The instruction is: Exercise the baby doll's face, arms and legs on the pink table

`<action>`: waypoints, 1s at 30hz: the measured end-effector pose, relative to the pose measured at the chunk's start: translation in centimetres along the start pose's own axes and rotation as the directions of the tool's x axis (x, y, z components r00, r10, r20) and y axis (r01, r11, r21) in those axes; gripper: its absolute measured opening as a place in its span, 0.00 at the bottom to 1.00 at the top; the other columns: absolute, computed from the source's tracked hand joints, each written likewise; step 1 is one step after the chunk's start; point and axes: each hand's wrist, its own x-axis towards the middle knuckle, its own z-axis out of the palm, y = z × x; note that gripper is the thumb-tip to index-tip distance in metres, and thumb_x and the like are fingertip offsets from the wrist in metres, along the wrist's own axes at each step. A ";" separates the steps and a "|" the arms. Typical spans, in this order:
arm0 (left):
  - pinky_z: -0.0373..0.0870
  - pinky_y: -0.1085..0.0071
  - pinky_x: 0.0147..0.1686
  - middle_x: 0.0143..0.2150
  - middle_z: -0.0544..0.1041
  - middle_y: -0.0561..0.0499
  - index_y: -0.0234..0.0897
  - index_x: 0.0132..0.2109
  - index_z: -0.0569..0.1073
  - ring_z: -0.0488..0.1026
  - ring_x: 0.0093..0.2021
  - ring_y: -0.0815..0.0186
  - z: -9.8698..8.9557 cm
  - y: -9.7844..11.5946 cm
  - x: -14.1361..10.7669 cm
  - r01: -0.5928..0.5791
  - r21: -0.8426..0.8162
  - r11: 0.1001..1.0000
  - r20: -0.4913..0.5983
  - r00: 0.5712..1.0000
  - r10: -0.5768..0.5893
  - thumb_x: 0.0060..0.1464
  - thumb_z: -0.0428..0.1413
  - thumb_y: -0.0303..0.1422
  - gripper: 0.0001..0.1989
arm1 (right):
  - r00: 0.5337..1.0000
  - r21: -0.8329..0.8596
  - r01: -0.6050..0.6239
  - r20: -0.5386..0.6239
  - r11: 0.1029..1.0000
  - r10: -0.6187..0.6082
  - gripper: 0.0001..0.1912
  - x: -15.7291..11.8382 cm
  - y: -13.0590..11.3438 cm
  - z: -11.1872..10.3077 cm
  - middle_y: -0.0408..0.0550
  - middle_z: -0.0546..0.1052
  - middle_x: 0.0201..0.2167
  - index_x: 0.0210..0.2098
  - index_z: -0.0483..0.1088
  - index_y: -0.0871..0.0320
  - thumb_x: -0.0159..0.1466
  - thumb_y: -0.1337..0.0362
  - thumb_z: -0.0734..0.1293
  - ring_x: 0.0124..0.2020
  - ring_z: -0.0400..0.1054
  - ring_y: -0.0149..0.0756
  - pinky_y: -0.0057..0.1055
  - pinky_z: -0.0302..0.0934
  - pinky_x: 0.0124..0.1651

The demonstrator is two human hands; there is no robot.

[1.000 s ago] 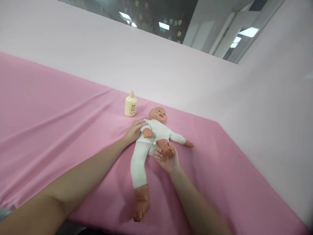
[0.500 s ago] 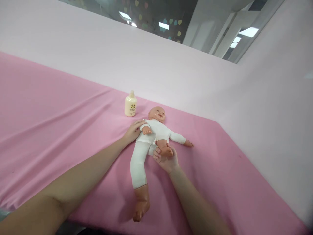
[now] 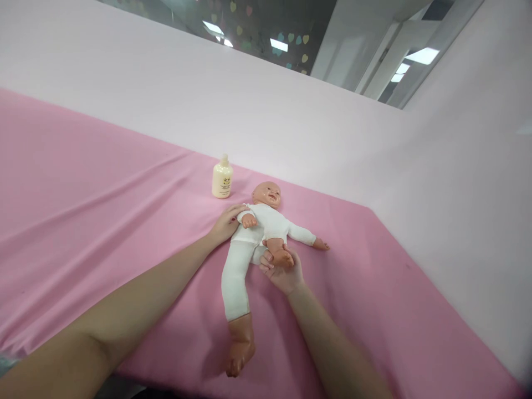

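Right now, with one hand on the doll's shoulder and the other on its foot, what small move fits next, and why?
Probably ease the bent leg straight. The right hand cups the raised foot, while the left hand steadies the doll; its other leg already lies flat.

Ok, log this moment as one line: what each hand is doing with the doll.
left hand: on doll at shoulder | right hand: cupping doll's raised foot | bottle: upright beside doll's head | pink cloth

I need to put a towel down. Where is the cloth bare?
Left of the bottle, the pink cloth lies bare. So does the patch right of the doll. Crowded where both hands meet it.
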 end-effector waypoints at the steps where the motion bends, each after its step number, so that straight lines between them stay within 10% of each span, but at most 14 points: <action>1: 0.63 0.54 0.66 0.61 0.75 0.43 0.40 0.56 0.78 0.70 0.63 0.55 0.0 0.1 0.0 0.001 -0.001 1.000 0.003 1.000 -0.001 0.57 0.56 0.33 0.20 | 1.000 0.002 -0.002 0.003 1.000 0.002 0.21 0.0 0.0 0.0 0.41 0.64 0.26 0.46 0.72 0.61 0.61 0.51 0.68 0.25 0.51 0.26 0.26 0.51 0.33; 22: 0.68 0.56 0.62 0.58 0.77 0.43 0.36 0.55 0.74 0.72 0.59 0.54 0.0 2.6 -0.3 0.190 -0.119 0.974 -0.069 0.977 -0.199 0.58 0.56 0.37 0.20 | 0.960 -0.208 -0.068 0.252 0.976 0.121 0.33 -0.9 0.6 -0.7 0.47 0.71 0.31 0.52 0.66 0.60 0.58 0.42 0.71 0.28 0.60 0.30 0.27 0.52 0.32; 30: 0.64 0.54 0.64 0.57 0.76 0.40 0.33 0.54 0.70 0.71 0.60 0.53 0.2 1.0 0.1 0.301 -0.162 0.940 -0.168 0.930 -0.327 0.57 0.51 0.35 0.19 | 0.632 -0.500 -0.383 0.472 0.777 0.615 0.38 -0.9 0.9 -3.1 0.57 0.77 0.36 0.51 0.65 0.64 0.50 0.50 0.79 0.26 0.62 0.26 0.21 0.51 0.27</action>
